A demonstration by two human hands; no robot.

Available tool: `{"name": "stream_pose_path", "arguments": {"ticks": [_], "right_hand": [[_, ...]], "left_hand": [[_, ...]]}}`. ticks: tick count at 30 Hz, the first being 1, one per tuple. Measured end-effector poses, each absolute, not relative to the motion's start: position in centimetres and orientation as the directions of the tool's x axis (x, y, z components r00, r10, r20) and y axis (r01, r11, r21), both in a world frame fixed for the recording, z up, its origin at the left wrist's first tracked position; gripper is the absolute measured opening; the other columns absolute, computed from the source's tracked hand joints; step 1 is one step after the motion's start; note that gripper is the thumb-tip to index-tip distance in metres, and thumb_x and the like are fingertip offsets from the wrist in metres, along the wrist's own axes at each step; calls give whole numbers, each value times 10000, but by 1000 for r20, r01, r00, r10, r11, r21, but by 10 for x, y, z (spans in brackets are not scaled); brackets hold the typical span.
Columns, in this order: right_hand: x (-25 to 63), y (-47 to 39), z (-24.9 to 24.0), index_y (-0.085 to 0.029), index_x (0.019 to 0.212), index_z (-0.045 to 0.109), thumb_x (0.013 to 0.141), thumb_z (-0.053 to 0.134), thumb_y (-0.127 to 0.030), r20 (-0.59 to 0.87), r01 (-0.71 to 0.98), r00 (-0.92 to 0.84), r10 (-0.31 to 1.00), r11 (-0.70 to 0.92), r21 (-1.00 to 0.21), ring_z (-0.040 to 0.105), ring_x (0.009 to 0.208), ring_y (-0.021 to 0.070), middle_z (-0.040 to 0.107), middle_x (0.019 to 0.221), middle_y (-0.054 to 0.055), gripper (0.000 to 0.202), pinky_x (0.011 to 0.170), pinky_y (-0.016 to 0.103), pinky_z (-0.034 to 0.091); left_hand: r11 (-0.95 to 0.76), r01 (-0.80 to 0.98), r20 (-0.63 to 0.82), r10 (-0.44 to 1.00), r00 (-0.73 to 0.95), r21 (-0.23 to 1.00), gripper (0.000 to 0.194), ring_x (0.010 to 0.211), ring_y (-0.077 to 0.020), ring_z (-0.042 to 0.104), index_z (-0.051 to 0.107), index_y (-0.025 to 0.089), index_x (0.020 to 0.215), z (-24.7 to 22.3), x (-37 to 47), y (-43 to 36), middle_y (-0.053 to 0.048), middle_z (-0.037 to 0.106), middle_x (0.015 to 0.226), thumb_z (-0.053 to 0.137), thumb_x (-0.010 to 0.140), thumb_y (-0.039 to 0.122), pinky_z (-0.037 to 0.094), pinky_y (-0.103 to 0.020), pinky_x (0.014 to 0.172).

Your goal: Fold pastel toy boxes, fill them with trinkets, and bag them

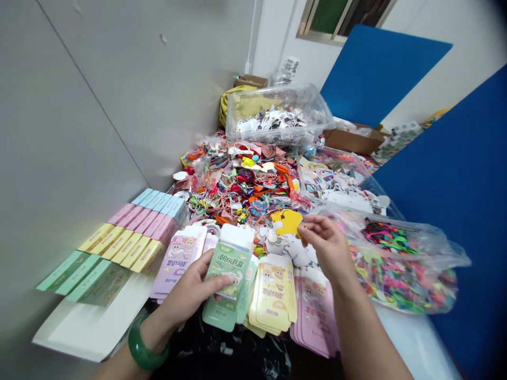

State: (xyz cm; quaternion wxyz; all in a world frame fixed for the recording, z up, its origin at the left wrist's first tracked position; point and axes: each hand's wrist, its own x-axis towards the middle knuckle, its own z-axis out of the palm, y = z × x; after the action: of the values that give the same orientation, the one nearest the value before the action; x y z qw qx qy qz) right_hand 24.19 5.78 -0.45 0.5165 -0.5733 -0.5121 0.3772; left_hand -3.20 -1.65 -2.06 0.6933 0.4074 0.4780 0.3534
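Note:
My left hand (198,290) grips a green printed carton (227,295), thumb across its front, its white flap at the top. To the right, my right hand (327,240) pinches the edge of a yellow flat cut-out piece (285,222) above the heap of small items. Green cartons (250,282) lie partly hidden beside the held one. Next to them are stacks of flat yellow cartons (275,295) and pink cartons (315,311). Purple cartons (174,261) lie left of my left hand.
Rows of closed boxes (127,240) in blue, pink, yellow and green stand along the grey wall. Behind the cartons spreads a heap of colourful trinkets (245,184). A clear plastic bin (317,129) holds white pieces. Bags of bright pieces (412,279) lie right, near blue panels (459,174).

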Motion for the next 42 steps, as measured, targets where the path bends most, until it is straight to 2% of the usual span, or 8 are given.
{"name": "stream_pose_path", "arguments": {"ticks": [7, 11, 19, 24, 29, 32, 36, 42], "right_hand": [[211, 20, 58, -227, 912, 690, 810, 652, -256, 315, 445, -181, 932, 363, -819, 606, 712, 148, 672, 843, 36, 112, 592, 259, 480], [200, 17, 59, -216, 907, 680, 845, 615, -248, 296, 528, -255, 921, 389, -755, 608, 695, 142, 674, 808, 27, 96, 609, 256, 480], [195, 12, 63, -231, 876, 678, 856, 577, -213, 194, 616, -433, 880, 446, -649, 631, 735, 149, 695, 824, 18, 105, 660, 256, 486], [178, 6, 60, -216, 977, 630, 854, 542, -157, 308, 622, -445, 841, 538, -570, 645, 835, 171, 689, 920, 46, 163, 723, 278, 506], [192, 13, 58, -219, 870, 645, 873, 547, -220, 461, 665, -289, 839, 523, -534, 624, 932, 196, 678, 978, 65, 98, 761, 303, 490], [204, 31, 39, -211, 805, 648, 856, 549, -240, 371, 738, -211, 904, 396, -546, 618, 764, 176, 681, 835, 45, 116, 648, 276, 458], [206, 55, -1, -182, 825, 668, 836, 501, -185, 68, 871, -211, 975, 219, -440, 609, 767, 171, 688, 850, 49, 168, 691, 267, 418], [193, 69, -34, -184, 813, 681, 828, 462, -161, -72, 919, -257, 964, 221, -326, 604, 791, 154, 699, 868, 44, 221, 684, 230, 374]], "left_hand": [[356, -96, -295, 874, 387, 929, 502, 873, -213, 666, 559, 198, 1207, -25, -21, -15, -54, 709, 1043, 737, 748, 295, 520, -262, 669], [325, -113, -257, 880, 399, 939, 470, 984, -230, 645, 588, 218, 1181, -27, -15, -16, -50, 688, 1130, 744, 743, 288, 514, -293, 790], [314, -118, -242, 879, 410, 942, 450, 996, -244, 646, 598, 207, 1154, -29, -15, -16, -52, 696, 1097, 746, 735, 279, 514, -326, 830], [247, -141, -181, 912, 368, 959, 427, 1033, -242, 636, 612, 219, 1148, -26, -9, -14, -33, 705, 1086, 744, 743, 253, 498, -331, 885], [244, -304, -189, 962, 197, 921, 375, 974, -224, 672, 629, 212, 1086, -32, -21, -13, -34, 727, 1078, 757, 735, 244, 520, -330, 868], [131, -408, -129, 991, 32, 904, 322, 941, -208, 684, 642, 207, 1030, -36, -34, -13, -25, 749, 1011, 761, 734, 253, 525, -333, 876], [36, -344, -67, 994, -81, 938, 295, 918, -201, 689, 656, 208, 1003, -33, -40, -14, -15, 751, 986, 765, 737, 272, 533, -316, 860], [11, -240, -44, 990, -132, 971, 314, 974, -212, 669, 653, 202, 1043, -30, -42, -16, -26, 737, 1034, 752, 754, 274, 517, -317, 890]]}}
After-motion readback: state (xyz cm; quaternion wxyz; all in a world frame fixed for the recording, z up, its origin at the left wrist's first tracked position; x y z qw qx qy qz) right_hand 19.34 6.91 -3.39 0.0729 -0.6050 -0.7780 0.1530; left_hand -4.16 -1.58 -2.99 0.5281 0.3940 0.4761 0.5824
